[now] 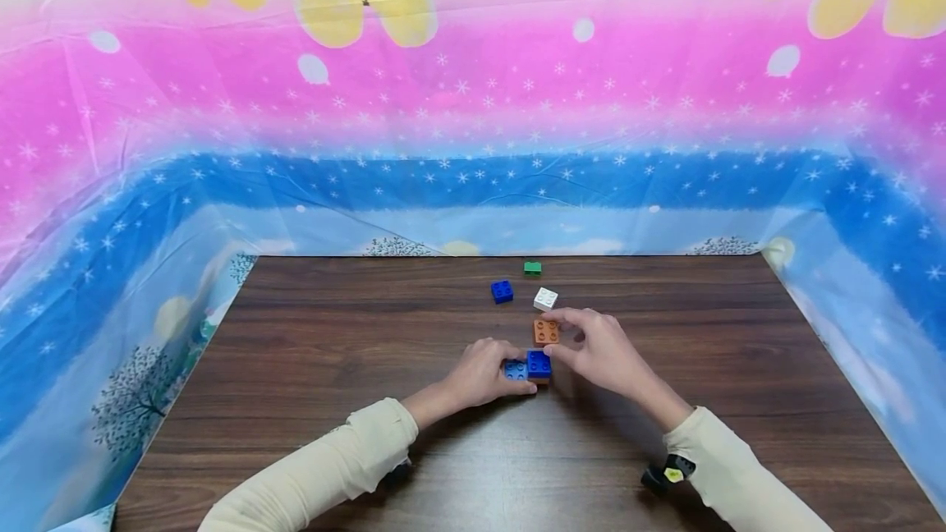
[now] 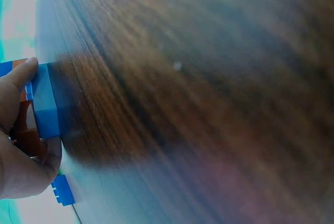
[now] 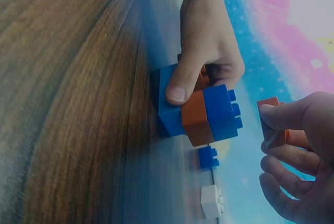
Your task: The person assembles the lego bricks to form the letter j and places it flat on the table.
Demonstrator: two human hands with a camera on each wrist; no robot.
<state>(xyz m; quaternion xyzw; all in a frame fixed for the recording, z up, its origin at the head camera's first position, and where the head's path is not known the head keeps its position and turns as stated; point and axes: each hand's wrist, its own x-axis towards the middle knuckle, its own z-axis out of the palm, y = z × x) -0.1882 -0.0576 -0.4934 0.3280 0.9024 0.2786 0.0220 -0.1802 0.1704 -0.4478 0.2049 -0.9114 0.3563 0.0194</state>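
My left hand point(image 1: 482, 373) grips a small stack of toy building bricks low over the table. A lighter blue brick point(image 3: 168, 101) is at its base, an orange brick point(image 3: 197, 118) sits above, and a dark blue brick point(image 1: 539, 362) tops it. More orange point(image 2: 27, 130) shows between the fingers in the left wrist view. My right hand point(image 1: 604, 351) pinches a separate orange brick point(image 1: 546, 331) between thumb and fingers. In the right wrist view that brick is held apart from the stack, above its studs. The left palm hides part of the stack.
Beyond the hands, a loose dark blue brick point(image 1: 502, 292), a white brick point(image 1: 545, 299) and a green brick point(image 1: 532, 268) lie on the brown wooden table point(image 1: 332, 310). A printed cloth point(image 1: 443, 179) hangs around the table's back and sides.
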